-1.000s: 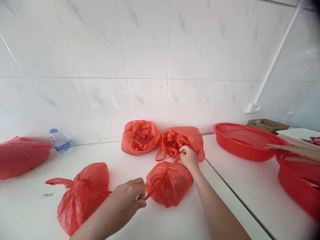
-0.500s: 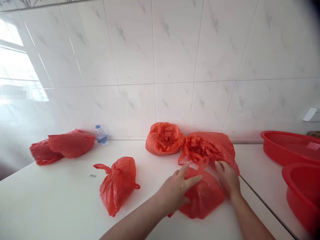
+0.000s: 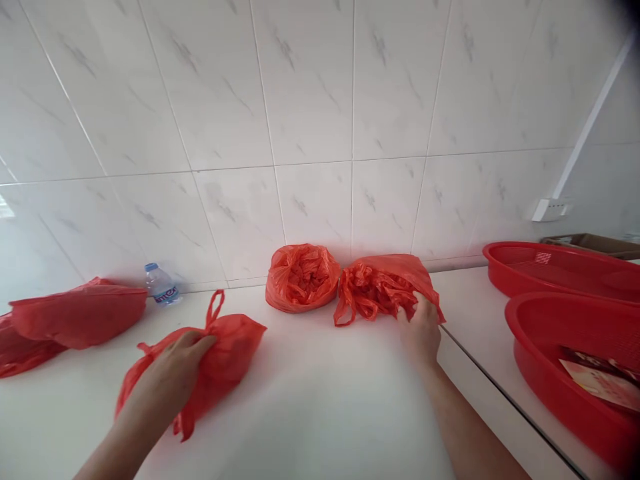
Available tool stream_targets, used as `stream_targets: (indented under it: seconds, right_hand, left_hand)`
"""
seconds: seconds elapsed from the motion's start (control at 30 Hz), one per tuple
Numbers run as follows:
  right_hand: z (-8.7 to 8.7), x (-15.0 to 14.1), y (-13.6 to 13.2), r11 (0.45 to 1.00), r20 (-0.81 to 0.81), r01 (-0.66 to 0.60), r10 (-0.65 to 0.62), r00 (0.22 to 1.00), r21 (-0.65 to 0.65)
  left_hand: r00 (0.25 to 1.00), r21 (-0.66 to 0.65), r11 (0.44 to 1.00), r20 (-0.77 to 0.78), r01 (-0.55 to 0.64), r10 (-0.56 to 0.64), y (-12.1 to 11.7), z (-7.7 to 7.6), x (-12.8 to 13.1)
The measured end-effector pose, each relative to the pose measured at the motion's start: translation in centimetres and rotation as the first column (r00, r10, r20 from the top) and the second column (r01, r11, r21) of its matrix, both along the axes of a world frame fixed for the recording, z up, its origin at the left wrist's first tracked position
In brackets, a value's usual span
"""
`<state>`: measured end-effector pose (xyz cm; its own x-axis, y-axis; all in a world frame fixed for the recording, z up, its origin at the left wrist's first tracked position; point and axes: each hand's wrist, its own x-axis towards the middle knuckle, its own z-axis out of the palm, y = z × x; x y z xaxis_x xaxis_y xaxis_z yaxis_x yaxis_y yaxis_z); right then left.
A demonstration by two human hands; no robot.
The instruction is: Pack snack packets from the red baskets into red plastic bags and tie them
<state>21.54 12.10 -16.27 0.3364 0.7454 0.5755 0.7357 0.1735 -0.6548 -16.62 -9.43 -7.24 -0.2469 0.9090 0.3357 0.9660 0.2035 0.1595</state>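
Observation:
My left hand (image 3: 175,373) grips a filled, knotted red plastic bag (image 3: 227,360) near its knot, at the left of the white table. Its loop handle sticks up above my fingers. Another knotted red bag (image 3: 131,379) lies right against it, mostly hidden behind my hand. At the back, my right hand (image 3: 421,330) has its thumb and fingers on the front edge of a heap of crumpled red plastic bags (image 3: 375,293), pinching the plastic. Left of that heap stands a round, open red bag (image 3: 303,279) stuffed with more red plastic.
Two red plastic baskets (image 3: 520,327) stand at the right, the nearer holding a printed packet (image 3: 600,381). A water bottle (image 3: 163,287) and folded red bags (image 3: 83,313) are by the tiled wall at the left. A seam (image 3: 505,387) runs across the table.
My left hand has carried the knotted bag from the middle to the left, against the other one. My right hand remains at the bag heap. The view has turned right.

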Motion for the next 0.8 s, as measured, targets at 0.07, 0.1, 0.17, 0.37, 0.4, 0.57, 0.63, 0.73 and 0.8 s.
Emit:
stream_targets:
  seconds: [0.07,0.1,0.17,0.37,0.4,0.57,0.63,0.73,0.8]
  right_hand:
    - [-0.3,-0.1,0.4,0.999,0.079,0.037,-0.039,0.996,0.025]
    - [-0.5,-0.1,0.6,0.998,0.117,0.052,-0.056,0.991,0.038]
    - [-1.0,0.1,1.0,0.996,0.180,0.067,-0.077,0.981,0.058]
    - [-1.4,1.4,1.5,0.990,0.127,-0.142,0.139,0.982,0.014]
    - [-1.4,1.4,1.5,0.988,0.111,-0.151,0.148,0.983,0.021]
    - [-0.9,0.8,0.5,0.973,0.023,-0.182,0.180,0.983,0.142]
    - [-0.9,0.3,-0.4,0.952,0.017,-0.243,0.244,0.970,0.186]
    - [-0.8,-0.3,-2.7,0.904,0.056,-0.390,0.386,0.921,0.178]
    - [-0.7,-0.5,-4.8,0.849,0.080,-0.505,0.499,0.863,0.158]
  left_hand:
    - [0.990,0.019,1.000,-0.143,-0.012,0.014,0.2,-0.5,-0.5]
    - [0.982,0.026,1.000,-0.189,0.016,-0.011,0.4,-0.8,-0.2]
    - [0.976,0.057,0.991,-0.192,0.117,-0.105,1.1,-1.6,1.4]
    - [0.862,-0.042,0.862,0.074,0.505,-0.502,3.5,-3.8,9.0]
    - [0.832,-0.081,0.830,0.134,0.551,-0.539,4.1,-4.1,10.3]
    - [0.705,0.010,0.719,0.191,0.695,-0.683,9.5,-5.1,16.0]
    - [0.702,0.073,0.718,0.163,0.692,-0.693,12.3,-5.2,18.3]
    - [0.711,0.130,0.723,0.129,0.679,-0.691,15.8,-5.0,21.2]
    - [0.718,0.137,0.728,0.117,0.672,-0.686,17.6,-4.9,22.5]
